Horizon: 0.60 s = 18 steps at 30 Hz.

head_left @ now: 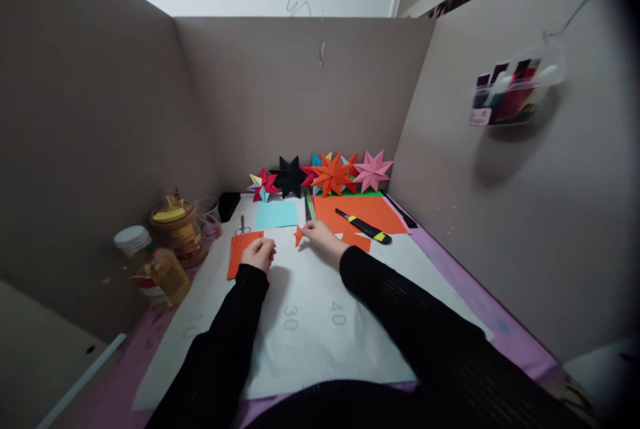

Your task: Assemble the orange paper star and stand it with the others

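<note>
My left hand (259, 253) is curled shut on a small folded orange paper piece, resting over an orange paper rectangle (239, 250) on the white mat (310, 322). To its right, my right hand (320, 237) pinches a small folded orange paper piece (299, 235) against the mat. Both arms wear black sleeves. A larger orange sheet (360, 212) lies just beyond the right hand, with a black and yellow utility knife (363, 226) on it.
Several paper stars (330, 174) stand along the back wall. A light blue sheet (277, 214) and small scissors (243, 225) lie behind my hands. Jars and a bottle (165, 273) stand at the left. Cardboard walls enclose three sides.
</note>
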{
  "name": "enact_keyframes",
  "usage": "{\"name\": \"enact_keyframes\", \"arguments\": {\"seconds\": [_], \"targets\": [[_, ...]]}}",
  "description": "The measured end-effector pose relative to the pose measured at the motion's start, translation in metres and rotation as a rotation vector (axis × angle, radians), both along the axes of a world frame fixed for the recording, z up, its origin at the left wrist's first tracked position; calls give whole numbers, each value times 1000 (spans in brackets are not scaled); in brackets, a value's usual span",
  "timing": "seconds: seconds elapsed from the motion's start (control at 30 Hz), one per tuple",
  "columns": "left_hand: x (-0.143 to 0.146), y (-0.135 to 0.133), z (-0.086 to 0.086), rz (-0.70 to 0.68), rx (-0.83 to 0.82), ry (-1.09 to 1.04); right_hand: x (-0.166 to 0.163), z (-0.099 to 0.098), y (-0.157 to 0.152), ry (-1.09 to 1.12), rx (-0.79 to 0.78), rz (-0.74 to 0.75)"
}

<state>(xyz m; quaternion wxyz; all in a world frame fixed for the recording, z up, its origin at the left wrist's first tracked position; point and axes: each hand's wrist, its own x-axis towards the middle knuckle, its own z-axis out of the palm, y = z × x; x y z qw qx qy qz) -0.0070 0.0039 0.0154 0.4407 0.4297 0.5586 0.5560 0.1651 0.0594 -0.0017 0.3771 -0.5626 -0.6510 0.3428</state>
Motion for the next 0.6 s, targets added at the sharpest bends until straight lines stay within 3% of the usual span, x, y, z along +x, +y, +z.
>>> {"name": "enact_keyframes", "arguments": {"seconds": [0.17,0.37,0.47,0.6], "targets": [[-8,2,-2,-39,-29,-17,-24,-1,50,-176,-86,-47],[-16,9,-5,13,1,10,-25,-5,46,-274,-47,-79],[-18,11,-5,47,10,0,-25,16,32,-244,37,-94],[-24,14,-6,75,13,-46,-22,72,-10,-144,230,-96]]}}
